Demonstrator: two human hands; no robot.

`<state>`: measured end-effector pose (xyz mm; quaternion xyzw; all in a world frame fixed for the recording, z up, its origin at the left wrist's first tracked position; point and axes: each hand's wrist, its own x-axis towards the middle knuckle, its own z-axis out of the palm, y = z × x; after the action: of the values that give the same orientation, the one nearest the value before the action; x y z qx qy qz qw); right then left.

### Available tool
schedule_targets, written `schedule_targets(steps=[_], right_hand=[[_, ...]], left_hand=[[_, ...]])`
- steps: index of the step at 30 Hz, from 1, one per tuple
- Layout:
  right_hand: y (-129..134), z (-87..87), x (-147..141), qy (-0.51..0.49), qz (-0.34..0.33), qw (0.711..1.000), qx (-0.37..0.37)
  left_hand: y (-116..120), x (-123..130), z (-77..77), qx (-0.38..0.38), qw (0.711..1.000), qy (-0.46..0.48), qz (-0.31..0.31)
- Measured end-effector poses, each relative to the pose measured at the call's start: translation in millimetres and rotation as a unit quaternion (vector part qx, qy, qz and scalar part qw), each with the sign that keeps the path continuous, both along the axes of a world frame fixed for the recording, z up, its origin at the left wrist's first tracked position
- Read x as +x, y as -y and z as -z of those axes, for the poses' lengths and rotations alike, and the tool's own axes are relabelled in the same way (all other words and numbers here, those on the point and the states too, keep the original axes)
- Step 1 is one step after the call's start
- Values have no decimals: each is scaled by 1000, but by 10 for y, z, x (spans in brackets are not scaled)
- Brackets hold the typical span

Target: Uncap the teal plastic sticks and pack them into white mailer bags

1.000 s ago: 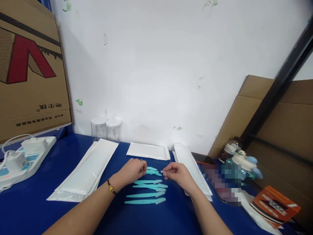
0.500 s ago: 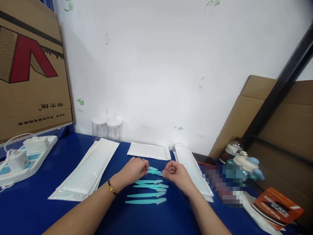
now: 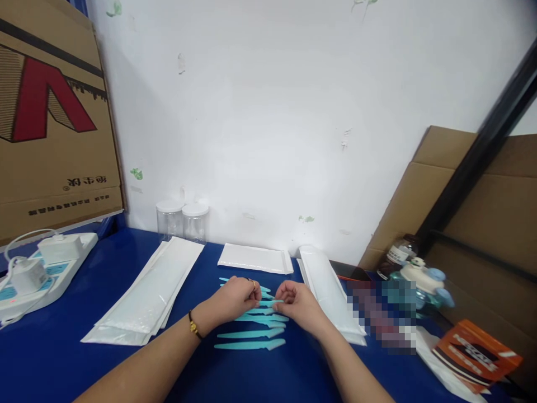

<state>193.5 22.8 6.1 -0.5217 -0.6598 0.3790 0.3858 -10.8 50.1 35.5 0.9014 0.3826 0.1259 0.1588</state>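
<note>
Several slim teal eyebrow razors lie roughly parallel on the blue table, among them a near razor (image 3: 241, 346) and one just beyond it (image 3: 247, 334). Between my fingers, one more eyebrow razor (image 3: 268, 303) is held crosswise above the row. My left hand (image 3: 237, 296), with a ring and a dark bracelet, pinches its left part. Thumb and fingers of my right hand (image 3: 297, 305) close on its right end. Behind my left hand, further razors (image 3: 224, 279) show only in part.
White padded sleeves (image 3: 155, 291) lie left, another white packet (image 3: 254, 258) at the back and more sleeves (image 3: 329, 291) right. Two clear jars (image 3: 169, 221) stand by the wall. A power strip (image 3: 62, 268) is far left; a teal bottle (image 3: 419, 282) and an orange packet (image 3: 476, 355) are right.
Both hands have come slightly nearer to me with the razor between them, and now cover part of the row. Razors at the back have come into sight beyond my left hand.
</note>
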Motion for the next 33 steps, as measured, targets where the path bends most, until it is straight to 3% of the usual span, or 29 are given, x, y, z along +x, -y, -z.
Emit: schedule_targets(steps=[3,7,12,15,18,22,25,27,31,33], right_hand=[[7,-120,118,97,45,992,70],[16,-273,400,249,138,949,134],[21,-249,554,432,136,887,90],[20,-196,501,486,131,861,78],[22,-164,426,507,117,851,78],[43,-146,323,514,90,847,98],[64,-140,259,499,74,855,125],[66,-135,234,446,69,882,134],[31,-115,217,218,65,971,77],[9,-104,208,91,53,994,22]], left_hand=[[-3,-15,15,-11,1000,-16,4],[-6,-17,55,8,1000,-22,1],[-54,-69,43,9,1000,-13,15],[-167,-167,12,29,999,5,-16],[-281,-262,9,51,997,-11,-64],[-312,-281,80,61,996,-30,-61],[-280,-232,144,83,995,-41,-47],[-263,-201,170,91,994,-46,-41],[-257,-182,158,89,995,-36,-39],[-256,-188,127,67,996,-25,-45]])
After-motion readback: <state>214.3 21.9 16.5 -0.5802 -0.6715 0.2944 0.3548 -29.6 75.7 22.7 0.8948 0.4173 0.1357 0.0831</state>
